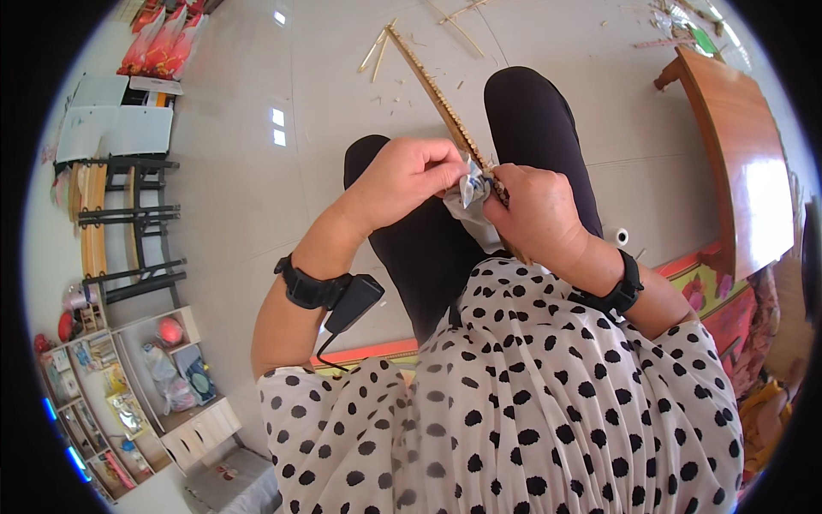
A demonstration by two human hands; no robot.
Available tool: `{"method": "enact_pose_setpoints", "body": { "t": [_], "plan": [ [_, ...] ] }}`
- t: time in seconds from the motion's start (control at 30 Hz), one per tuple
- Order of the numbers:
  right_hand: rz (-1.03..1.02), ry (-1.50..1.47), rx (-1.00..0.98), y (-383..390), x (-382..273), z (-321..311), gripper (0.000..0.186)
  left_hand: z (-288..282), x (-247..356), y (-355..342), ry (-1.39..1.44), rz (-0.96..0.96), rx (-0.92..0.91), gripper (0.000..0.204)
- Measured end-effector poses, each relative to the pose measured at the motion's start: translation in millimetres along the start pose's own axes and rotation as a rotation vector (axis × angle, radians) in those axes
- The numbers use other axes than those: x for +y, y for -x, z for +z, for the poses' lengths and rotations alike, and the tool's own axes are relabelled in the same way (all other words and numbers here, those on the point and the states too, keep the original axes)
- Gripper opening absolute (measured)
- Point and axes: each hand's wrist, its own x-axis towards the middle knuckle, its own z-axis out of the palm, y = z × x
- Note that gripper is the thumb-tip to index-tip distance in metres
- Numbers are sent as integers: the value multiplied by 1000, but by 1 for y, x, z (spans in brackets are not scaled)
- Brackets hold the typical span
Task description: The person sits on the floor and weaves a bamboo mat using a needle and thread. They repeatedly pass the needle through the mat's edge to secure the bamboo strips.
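Observation:
A long, narrow wooden strip [435, 94] edged with a row of small tan segments slants between my legs, its far end resting near the floor. My left hand [413, 176] is closed, pinching a crumpled whitish, blue-marked cloth or plastic piece [469, 197] wrapped at the strip's near part. My right hand [538, 206] is wrapped round the strip just right of that piece, its fingertips partly hidden. The near end of the strip is hidden behind my right hand.
Thin sticks [375, 53] and scraps lie on the tiled floor [257, 188]. A wooden low table [723, 146] stands right, beside a white roll [618, 236]. Along the left are folded metal-framed furniture [137, 214], red bags [158, 47] and shelving [120, 403].

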Motion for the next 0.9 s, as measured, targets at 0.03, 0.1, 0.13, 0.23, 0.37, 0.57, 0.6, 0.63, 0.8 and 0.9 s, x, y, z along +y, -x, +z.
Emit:
{"method": "enact_pose_setpoints", "body": {
  "t": [0.03, 0.1, 0.13, 0.23, 0.37, 0.57, 0.6, 0.63, 0.8, 0.9],
  "plan": [
    [21, -9, -18, 0, -2, -1, 21, 0, 2, -3, -8, -81, 17, 9],
    [62, -21, -56, 0, -5, -4, 20, 2, -2, -10, -75, -134, 31, 9],
    [63, -16, -50, 0, -4, -3, 20, 2, -4, -14, -136, -165, 29, 12],
    [62, -5, -27, 1, 0, -3, 19, 9, 11, -17, -642, -100, 3, 15],
    [37, 10, -16, 1, 1, -4, 17, 23, 15, -18, -1127, 90, -34, 17],
    [23, 24, 13, 7, -1, 3, 14, 22, 7, -18, -1091, 231, -37, 16],
    [15, 36, 20, 7, -2, 5, 15, 20, 6, -16, -1066, 242, -45, 16],
    [1, 54, -6, 8, -4, 6, 14, 18, 5, -15, -1041, 252, -52, 16],
    [-136, 254, -9, 8, 2, 16, 13, 12, -14, 19, -1041, 185, -158, 16],
    [93, 290, 13, -7, 26, -5, 21, 8, -40, 70, -948, 61, -94, 17]
  ]
}}
